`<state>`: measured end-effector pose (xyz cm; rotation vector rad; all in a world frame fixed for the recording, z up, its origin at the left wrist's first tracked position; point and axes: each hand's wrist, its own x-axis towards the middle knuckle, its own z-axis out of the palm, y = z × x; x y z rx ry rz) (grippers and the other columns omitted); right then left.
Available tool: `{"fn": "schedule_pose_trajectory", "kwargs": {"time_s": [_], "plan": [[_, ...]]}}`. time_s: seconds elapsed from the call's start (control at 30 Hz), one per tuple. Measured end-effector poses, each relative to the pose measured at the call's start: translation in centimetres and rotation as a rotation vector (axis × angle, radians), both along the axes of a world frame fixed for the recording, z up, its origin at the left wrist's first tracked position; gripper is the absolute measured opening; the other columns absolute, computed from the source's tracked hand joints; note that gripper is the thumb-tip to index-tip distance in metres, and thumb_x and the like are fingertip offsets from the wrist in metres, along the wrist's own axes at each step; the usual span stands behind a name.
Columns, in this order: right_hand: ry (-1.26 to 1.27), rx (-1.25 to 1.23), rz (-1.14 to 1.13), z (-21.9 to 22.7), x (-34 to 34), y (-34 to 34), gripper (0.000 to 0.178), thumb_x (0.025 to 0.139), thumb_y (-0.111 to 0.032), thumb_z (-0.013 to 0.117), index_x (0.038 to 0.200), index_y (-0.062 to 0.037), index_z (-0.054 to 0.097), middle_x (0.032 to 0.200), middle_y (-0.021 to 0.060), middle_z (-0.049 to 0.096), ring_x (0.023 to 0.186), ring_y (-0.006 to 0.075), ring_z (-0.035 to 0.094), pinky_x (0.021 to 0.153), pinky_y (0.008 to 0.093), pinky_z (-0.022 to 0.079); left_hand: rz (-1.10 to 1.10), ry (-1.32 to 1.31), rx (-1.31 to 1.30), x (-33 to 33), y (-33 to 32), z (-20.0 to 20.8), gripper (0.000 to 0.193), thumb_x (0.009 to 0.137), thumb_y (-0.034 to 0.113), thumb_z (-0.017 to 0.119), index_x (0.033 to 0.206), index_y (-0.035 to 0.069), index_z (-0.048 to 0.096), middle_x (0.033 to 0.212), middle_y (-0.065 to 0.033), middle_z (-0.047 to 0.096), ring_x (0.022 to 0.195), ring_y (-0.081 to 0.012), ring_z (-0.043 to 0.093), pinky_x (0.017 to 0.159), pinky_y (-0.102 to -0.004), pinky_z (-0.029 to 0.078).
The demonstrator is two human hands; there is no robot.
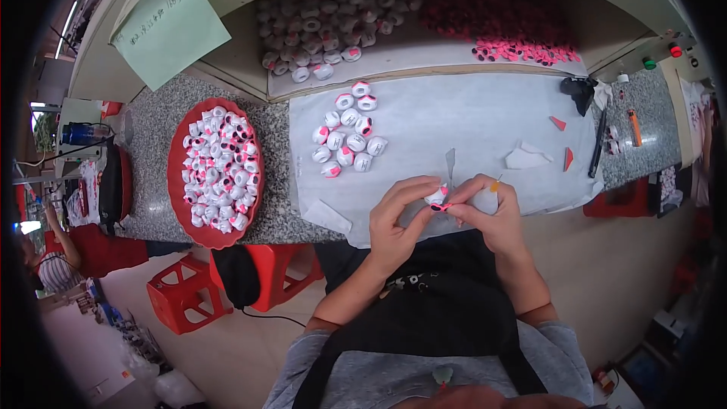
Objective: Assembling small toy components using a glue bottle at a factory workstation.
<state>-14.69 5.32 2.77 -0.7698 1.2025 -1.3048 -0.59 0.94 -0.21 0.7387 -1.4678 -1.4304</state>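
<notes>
My left hand (395, 226) is closed near the front edge of the white work sheet, pinching a small rounded white plastic piece (436, 196). Against its lower side sits a little pink-and-black part (441, 207), which the thumb and fingertip of my right hand (496, 223) grip. A small white bottle-like thing (485, 201) with an orange collar and thin tip is tucked in the curled fingers of that same hand. Several white pieces with pink and black marks (349, 117) lie loosely grouped on the sheet, beyond my left hand. Fingers partly cover both parts being joined.
At left, a red scalloped tray (176, 197) holds many finished-looking pieces. Under the shelf are heaps of white pieces (310, 49) and pink parts (522, 51). Paper scraps (528, 157), a black pen (597, 133) and an orange cutter (634, 127) lie rightward. Red stools (185, 295) stand below.
</notes>
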Motion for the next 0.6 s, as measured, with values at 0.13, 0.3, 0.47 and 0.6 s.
{"fn": "schedule_pose_trajectory", "kwargs": {"time_s": [0.13,0.3,0.47,0.6], "plan": [[0.064,-0.004,0.003,-0.21,-0.09,-0.14,0.009,0.064,0.005,0.059,0.070,0.0007,0.052,0.069,0.0084,0.054,0.059,0.0096,0.050,0.049,0.0187,0.040,-0.056,-0.044,-0.079,0.37,-0.41,0.10,0.027,0.065,-0.007,0.056,0.091,-0.002,0.051,0.097,-0.0148,0.051,0.092,-0.0227,0.049,0.078,-0.0287,0.040],[0.109,-0.033,0.002,-0.27,0.16,0.03,0.011,0.065,0.001,0.061,0.073,-0.0006,0.053,0.068,0.0029,0.054,0.062,0.0062,0.047,0.055,0.0191,0.037,-0.115,0.031,-0.054,0.45,-0.33,0.14,0.026,0.068,-0.007,0.055,0.093,-0.002,0.050,0.100,-0.0165,0.048,0.095,-0.0222,0.047,0.080,-0.0297,0.039],[0.202,-0.176,-0.080,-0.78,0.54,-0.02,0.021,0.064,0.001,0.062,0.082,-0.0010,0.052,0.073,0.0026,0.052,0.067,0.0069,0.047,0.061,0.0203,0.038,-0.140,0.219,0.244,0.62,-0.25,0.47,0.025,0.070,-0.005,0.053,0.095,-0.003,0.049,0.100,-0.0172,0.049,0.093,-0.0208,0.048,0.080,-0.0295,0.039],[0.074,-0.126,0.081,0.02,0.76,-0.36,0.026,0.064,0.000,0.063,0.088,0.0002,0.052,0.075,0.0025,0.052,0.067,0.0072,0.047,0.062,0.0215,0.039,-0.208,0.291,0.283,0.84,-0.04,0.30,0.025,0.071,-0.007,0.051,0.096,-0.003,0.050,0.102,-0.0157,0.048,0.096,-0.0196,0.047,0.080,-0.0277,0.039]]}}
